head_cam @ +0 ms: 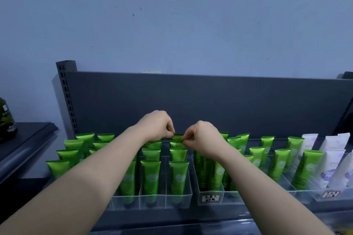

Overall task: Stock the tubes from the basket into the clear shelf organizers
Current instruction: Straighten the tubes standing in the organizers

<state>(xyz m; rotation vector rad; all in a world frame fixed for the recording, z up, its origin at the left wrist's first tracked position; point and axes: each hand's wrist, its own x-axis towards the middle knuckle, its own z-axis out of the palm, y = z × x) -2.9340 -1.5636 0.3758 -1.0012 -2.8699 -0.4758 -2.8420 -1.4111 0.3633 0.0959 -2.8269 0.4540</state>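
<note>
glossy plastic tubes (150, 175), clear plastic organizers (178, 199)

One wide-angle camera sat on the person's head, looking forward and slightly down; it squarely faced the dark grey metal back panel (191, 97) and the pale blue wall (172, 25); the clear plastic shelf organizers (179, 200) lay close below; the left hand (156, 126) and right hand (203, 136) met mid-frame, both pinching a bright green plastic tube (177, 137).
</note>
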